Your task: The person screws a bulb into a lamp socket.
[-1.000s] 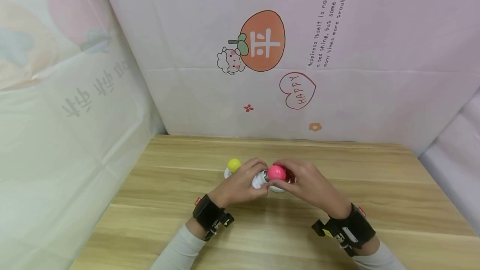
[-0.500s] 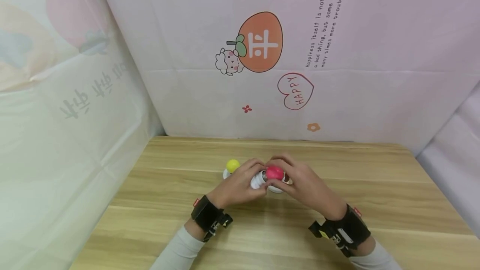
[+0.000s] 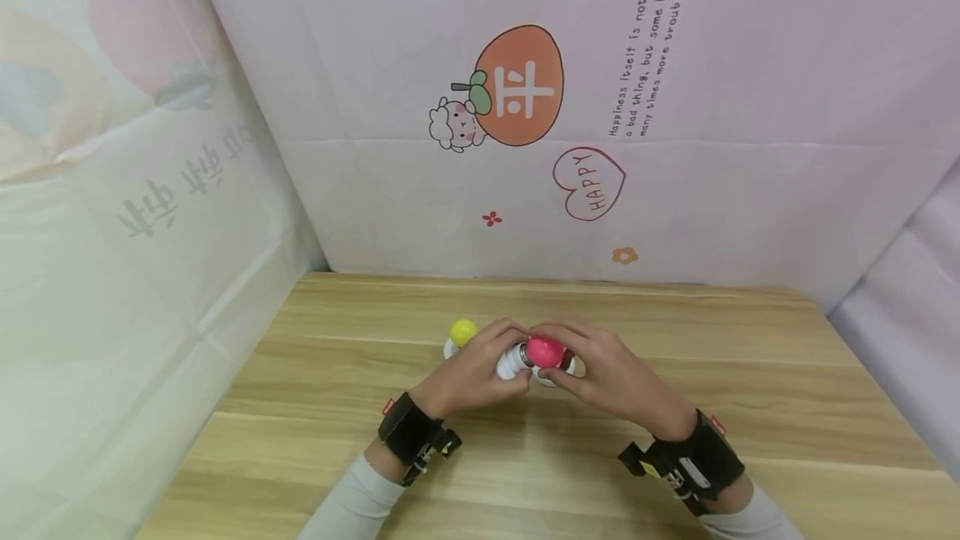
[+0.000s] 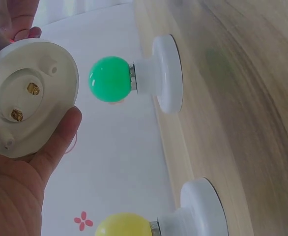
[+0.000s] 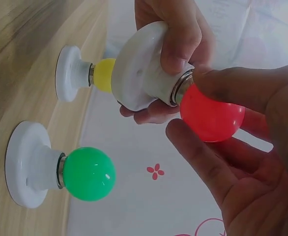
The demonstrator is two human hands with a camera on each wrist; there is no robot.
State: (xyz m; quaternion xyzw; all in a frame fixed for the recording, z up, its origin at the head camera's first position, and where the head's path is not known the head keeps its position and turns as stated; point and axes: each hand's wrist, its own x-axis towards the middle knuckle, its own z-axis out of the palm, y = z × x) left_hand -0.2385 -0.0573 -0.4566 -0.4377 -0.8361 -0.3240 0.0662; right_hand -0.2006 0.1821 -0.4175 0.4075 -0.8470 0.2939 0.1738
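left hand (image 3: 474, 373) wraps the white socket base (image 5: 141, 69), lifted off the wooden table (image 3: 750, 373). right hand (image 3: 611, 373) pinches the red bulb (image 5: 211, 114) with thumb and fingers; bulb looks seated in the socket, thread depth unclear. yellow bulb (image 5: 103, 74) and green bulb (image 5: 88, 173) stand in their own bases on the table just behind.
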